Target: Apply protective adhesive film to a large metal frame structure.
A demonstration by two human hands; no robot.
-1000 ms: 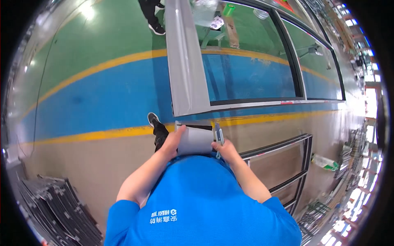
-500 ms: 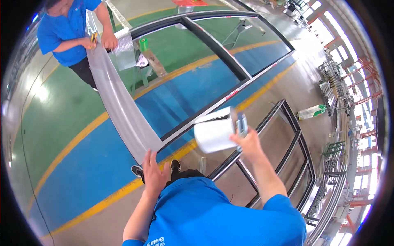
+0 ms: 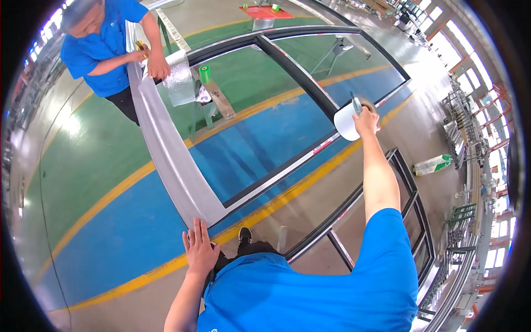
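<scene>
A strip of translucent grey film (image 3: 166, 141) covers the near left end of a large dark metal frame (image 3: 298, 72). On the near corner of that strip lies my left hand (image 3: 200, 249), fingers spread and holding nothing. My right arm reaches far out to the right. In my right hand (image 3: 366, 122) are a roll of white film (image 3: 345, 123) and a slim grey tool (image 3: 355, 102) that looks like a utility knife. The roll sits over the frame's near rail; whether it touches cannot be made out.
A co-worker in blue (image 3: 105, 50) bends over the film's far end, holding a yellow knife (image 3: 142, 47). A second dark frame (image 3: 332, 227) stands low to my right. Inside the big frame a green tape roll (image 3: 205, 73) shows. A green-white package (image 3: 433, 165) lies on the floor.
My right hand has carried the film roll and the tool away, from near my body to the frame's near rail. My left hand has flattened onto the film's corner.
</scene>
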